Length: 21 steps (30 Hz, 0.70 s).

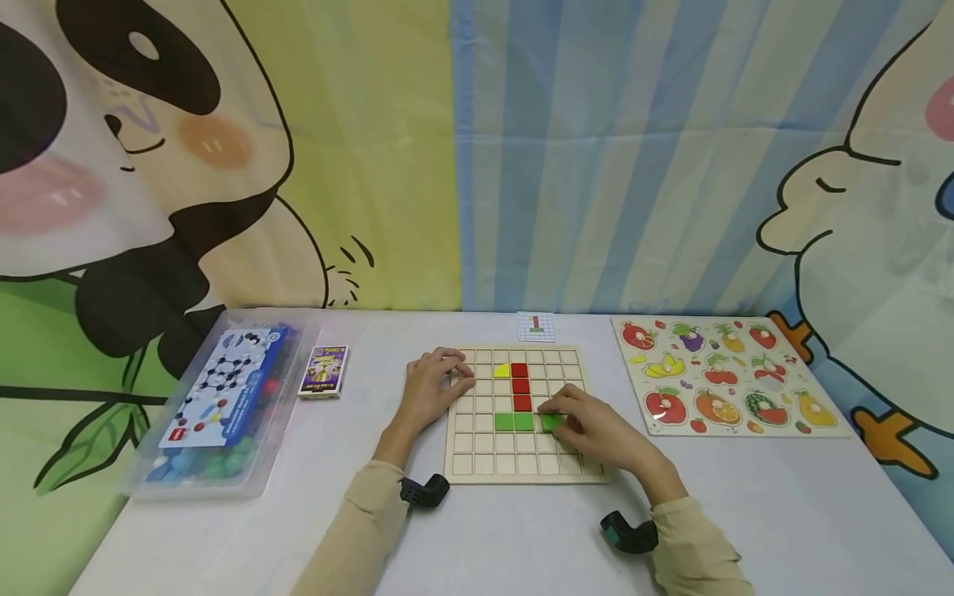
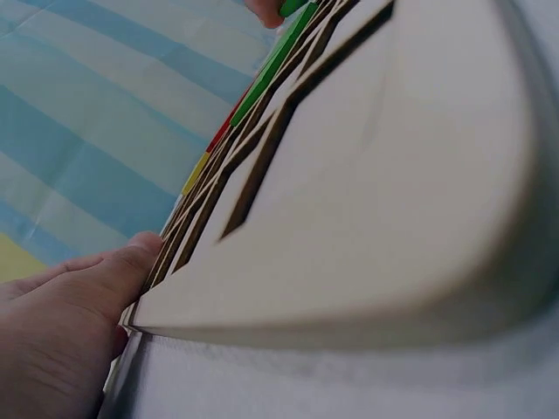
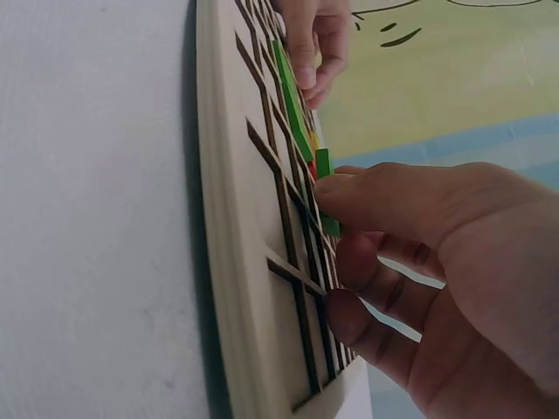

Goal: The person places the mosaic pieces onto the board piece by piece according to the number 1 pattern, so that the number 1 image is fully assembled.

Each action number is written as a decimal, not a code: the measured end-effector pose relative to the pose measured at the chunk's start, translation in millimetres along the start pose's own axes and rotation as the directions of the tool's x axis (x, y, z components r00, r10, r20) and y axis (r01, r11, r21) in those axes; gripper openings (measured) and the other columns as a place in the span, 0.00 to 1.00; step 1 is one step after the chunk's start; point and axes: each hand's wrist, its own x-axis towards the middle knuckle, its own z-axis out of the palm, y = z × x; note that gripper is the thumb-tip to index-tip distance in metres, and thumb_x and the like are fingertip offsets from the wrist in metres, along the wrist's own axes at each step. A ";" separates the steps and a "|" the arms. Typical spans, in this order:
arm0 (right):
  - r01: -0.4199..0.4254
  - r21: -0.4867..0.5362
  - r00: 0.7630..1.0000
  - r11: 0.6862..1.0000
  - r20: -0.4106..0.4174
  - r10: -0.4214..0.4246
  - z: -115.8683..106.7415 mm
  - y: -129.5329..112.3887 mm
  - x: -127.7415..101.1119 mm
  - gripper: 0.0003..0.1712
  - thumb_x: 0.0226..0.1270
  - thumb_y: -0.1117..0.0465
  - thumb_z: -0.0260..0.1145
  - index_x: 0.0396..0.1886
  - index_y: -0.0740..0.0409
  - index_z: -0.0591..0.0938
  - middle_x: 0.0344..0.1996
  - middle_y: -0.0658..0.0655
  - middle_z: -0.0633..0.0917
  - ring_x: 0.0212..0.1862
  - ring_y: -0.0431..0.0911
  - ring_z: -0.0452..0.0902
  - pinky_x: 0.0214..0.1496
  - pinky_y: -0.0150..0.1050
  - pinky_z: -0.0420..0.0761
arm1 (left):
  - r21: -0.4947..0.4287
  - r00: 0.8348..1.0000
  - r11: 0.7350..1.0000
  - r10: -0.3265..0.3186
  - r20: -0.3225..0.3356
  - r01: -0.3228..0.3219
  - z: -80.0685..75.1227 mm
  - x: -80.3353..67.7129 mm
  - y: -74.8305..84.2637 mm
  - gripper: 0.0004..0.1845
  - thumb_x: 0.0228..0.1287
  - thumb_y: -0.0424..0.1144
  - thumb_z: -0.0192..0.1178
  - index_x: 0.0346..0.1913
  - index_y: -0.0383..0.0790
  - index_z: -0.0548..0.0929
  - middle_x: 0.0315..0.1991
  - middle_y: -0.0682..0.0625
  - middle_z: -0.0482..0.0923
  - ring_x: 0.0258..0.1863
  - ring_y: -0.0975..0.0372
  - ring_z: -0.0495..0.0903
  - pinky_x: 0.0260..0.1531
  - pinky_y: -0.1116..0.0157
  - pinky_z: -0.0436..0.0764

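Note:
A wooden grid board (image 1: 477, 468) lies on the table, partly edged in view of both wrist cameras. My left hand (image 1: 435, 387) holds its left edge, and the thumb (image 2: 140, 253) rests on the rim in the left wrist view. With thumb and fingers, my right hand (image 1: 599, 430) pinches a green square tile (image 3: 323, 164), which stands tilted at the grid in the right wrist view. Two green tiles (image 1: 514, 422) sit side by side in cells to its left. Above them run a column of red tiles (image 1: 521, 386) and one yellow tile (image 1: 503, 371) at the column's top left.
A small pattern card (image 1: 536, 327) lies behind the board. To the right is a fruit puzzle board (image 1: 715, 377). On the left are a purple card box (image 1: 324, 372) and a clear plastic case (image 1: 216, 406) of colored pieces. A printed curtain (image 1: 596, 165) hangs behind.

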 end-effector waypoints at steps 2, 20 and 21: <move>-0.001 0.007 1.000 1.000 0.000 0.001 2.3 -0.1 1.8 0.16 0.62 0.64 0.65 0.51 0.50 0.80 0.43 0.48 0.77 0.32 0.36 0.67 0.35 0.28 0.70 | -0.005 1.000 1.000 -0.004 0.002 0.004 0.0 -0.3 -0.3 0.06 0.56 0.48 0.67 0.34 0.53 0.85 0.50 0.53 0.79 0.48 0.54 0.76 0.50 0.49 0.63; -0.048 0.012 0.998 0.999 -0.045 0.049 10.6 -2.3 5.8 0.10 0.62 0.62 0.66 0.43 0.47 0.81 0.41 0.46 0.77 0.31 0.37 0.68 0.33 0.28 0.71 | 0.020 1.000 1.000 -0.005 0.021 0.004 -0.5 -0.3 1.8 0.04 0.58 0.47 0.65 0.35 0.54 0.84 0.51 0.53 0.78 0.49 0.54 0.76 0.49 0.51 0.63; -0.054 0.012 0.998 0.998 -0.044 0.054 10.9 -2.2 5.8 0.09 0.63 0.61 0.65 0.43 0.47 0.81 0.41 0.46 0.77 0.32 0.37 0.68 0.34 0.28 0.71 | 0.021 1.000 1.000 -0.004 0.022 0.004 0.0 -0.4 1.6 0.04 0.59 0.47 0.65 0.35 0.54 0.84 0.51 0.53 0.78 0.49 0.54 0.76 0.49 0.51 0.63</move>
